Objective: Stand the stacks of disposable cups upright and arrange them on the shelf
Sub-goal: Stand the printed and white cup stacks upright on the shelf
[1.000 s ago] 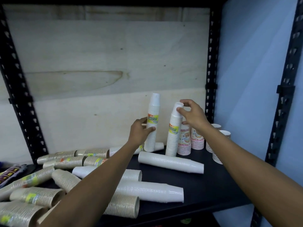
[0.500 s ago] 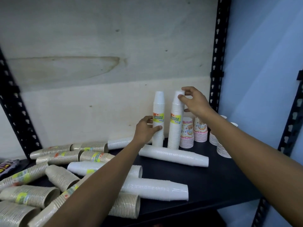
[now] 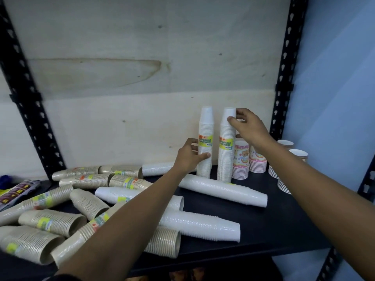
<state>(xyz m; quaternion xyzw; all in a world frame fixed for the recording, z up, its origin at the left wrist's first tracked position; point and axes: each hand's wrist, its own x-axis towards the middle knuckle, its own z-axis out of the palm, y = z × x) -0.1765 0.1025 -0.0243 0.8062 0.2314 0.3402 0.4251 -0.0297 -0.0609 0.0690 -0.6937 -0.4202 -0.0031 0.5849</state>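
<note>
Two tall white cup stacks with yellow-green labels stand upright side by side at the back of the black shelf (image 3: 284, 224). My left hand (image 3: 187, 159) grips the lower half of the left stack (image 3: 206, 126). My right hand (image 3: 248, 126) pinches the top of the right stack (image 3: 225, 159). Long white stacks lie on their sides in front, one (image 3: 223, 190) just below the upright pair and another (image 3: 198, 226) nearer the front edge. Several beige cup stacks (image 3: 50, 222) lie jumbled on the left.
Short stacks of pink patterned cups (image 3: 240, 161) stand right of the upright pair, with low white-rimmed cup stacks (image 3: 284, 179) by the right post (image 3: 282, 94). A plywood back panel (image 3: 132, 118) closes the rear. A printed packet (image 3: 16, 189) lies at far left.
Both white stacks went from leaning to upright and now stand close together against the back panel. My hands stayed on them; the view shifted closer and lower.
</note>
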